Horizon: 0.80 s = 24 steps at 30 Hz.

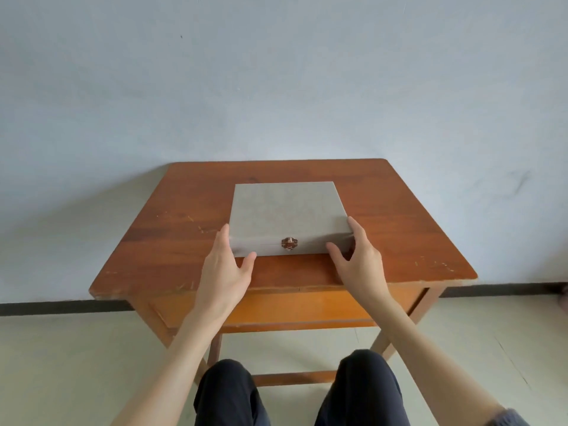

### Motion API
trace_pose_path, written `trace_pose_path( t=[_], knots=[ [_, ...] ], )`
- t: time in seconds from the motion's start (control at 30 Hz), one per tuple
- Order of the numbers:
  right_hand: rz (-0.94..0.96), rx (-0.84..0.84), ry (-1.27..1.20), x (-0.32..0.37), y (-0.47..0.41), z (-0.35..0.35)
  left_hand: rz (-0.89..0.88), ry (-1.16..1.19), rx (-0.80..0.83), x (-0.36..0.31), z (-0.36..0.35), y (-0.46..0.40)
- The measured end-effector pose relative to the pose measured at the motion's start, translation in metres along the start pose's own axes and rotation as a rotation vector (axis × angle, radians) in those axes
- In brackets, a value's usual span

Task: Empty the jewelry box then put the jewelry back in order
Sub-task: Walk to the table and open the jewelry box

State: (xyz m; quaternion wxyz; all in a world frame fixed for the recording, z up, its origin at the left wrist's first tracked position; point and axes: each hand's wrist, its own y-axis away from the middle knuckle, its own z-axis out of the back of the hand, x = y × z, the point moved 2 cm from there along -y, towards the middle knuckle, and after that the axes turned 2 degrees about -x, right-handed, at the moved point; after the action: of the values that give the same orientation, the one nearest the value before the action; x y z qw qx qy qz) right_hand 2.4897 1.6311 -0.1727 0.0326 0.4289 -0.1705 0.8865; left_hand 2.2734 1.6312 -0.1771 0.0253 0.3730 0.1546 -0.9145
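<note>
Box: our jewelry box [285,210] lies shut, mid-surface [399,222], clasp [289,243] facing the near edge.
Grip: left hand [222,272] and right hand [358,262] spread, flanking the box's near corners.
Clasp: between both hands, equally near.

So the jewelry box [284,215] is a flat, square-ish thing covered in plain light grey fabric, lid fully closed. It's lying flat on the wooden table [172,229], roughly in the middle of the top and a bit toward the table's near edge, sitting square to it. There's a small bronze-coloured clasp [289,243] at the centre of the front face, right on the seam between lid and base. Can't see any jewelry with the lid down.
</note>
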Motion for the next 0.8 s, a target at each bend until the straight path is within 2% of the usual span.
trace_pose_path(
  t=[0.13, 0.2, 0.37, 0.8],
  knots=[
    [0.021, -0.062, 0.058, -0.001, 0.001, -0.004, -0.331, -0.405, -0.032, -0.016, -0.012, -0.01],
    [0.03, -0.064, 0.071, -0.002, 0.0, -0.005, -0.399, -0.552, -0.039, -0.021, -0.02, -0.012],
    [0.05, -0.061, 0.101, -0.003, 0.001, -0.006, -0.411, -0.629, -0.138, -0.027, -0.029, -0.012],
    [0.052, -0.093, 0.083, -0.006, -0.001, -0.008, -0.576, -0.715, -0.115, -0.028, -0.027, -0.018]
  ],
)
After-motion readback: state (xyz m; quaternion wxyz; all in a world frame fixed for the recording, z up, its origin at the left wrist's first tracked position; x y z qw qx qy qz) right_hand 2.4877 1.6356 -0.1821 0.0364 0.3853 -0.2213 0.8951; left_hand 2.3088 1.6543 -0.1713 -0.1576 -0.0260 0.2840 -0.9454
